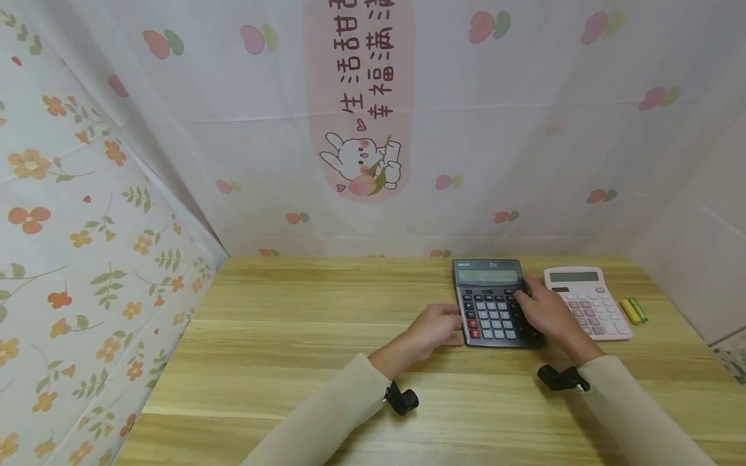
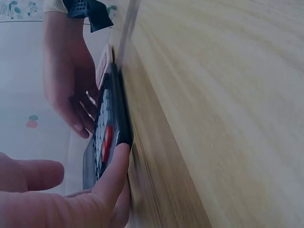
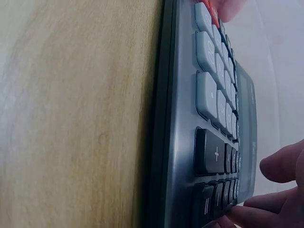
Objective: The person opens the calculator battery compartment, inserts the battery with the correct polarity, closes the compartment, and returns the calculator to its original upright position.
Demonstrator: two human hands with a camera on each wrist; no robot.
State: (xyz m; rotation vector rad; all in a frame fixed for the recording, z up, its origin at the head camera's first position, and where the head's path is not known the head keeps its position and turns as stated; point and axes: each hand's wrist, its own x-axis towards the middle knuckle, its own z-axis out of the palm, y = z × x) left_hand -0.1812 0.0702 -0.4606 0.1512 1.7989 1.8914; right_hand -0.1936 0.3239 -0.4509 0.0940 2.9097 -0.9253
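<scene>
A dark grey desk calculator (image 1: 488, 304) with a wide display, pale number keys and two red keys lies on the wooden table. My left hand (image 1: 434, 331) touches its left edge with the fingertips. In the left wrist view that hand's thumb (image 2: 40, 175) stays apart from the keys. At the opposite edge is my right hand (image 1: 544, 310), its fingers along the calculator's side. The right thumb (image 3: 281, 164) hangs above the upper keys and display, apart from them in the right wrist view. Some right fingertips are hidden by the calculator.
A white calculator (image 1: 588, 304) with some pinkish keys lies just right of the dark one, partly behind my right hand. Farther right are yellow-green batteries (image 1: 633, 310) side by side. A printed curtain (image 1: 501, 129) hangs along the table's back edge. Each wrist wears a black camera.
</scene>
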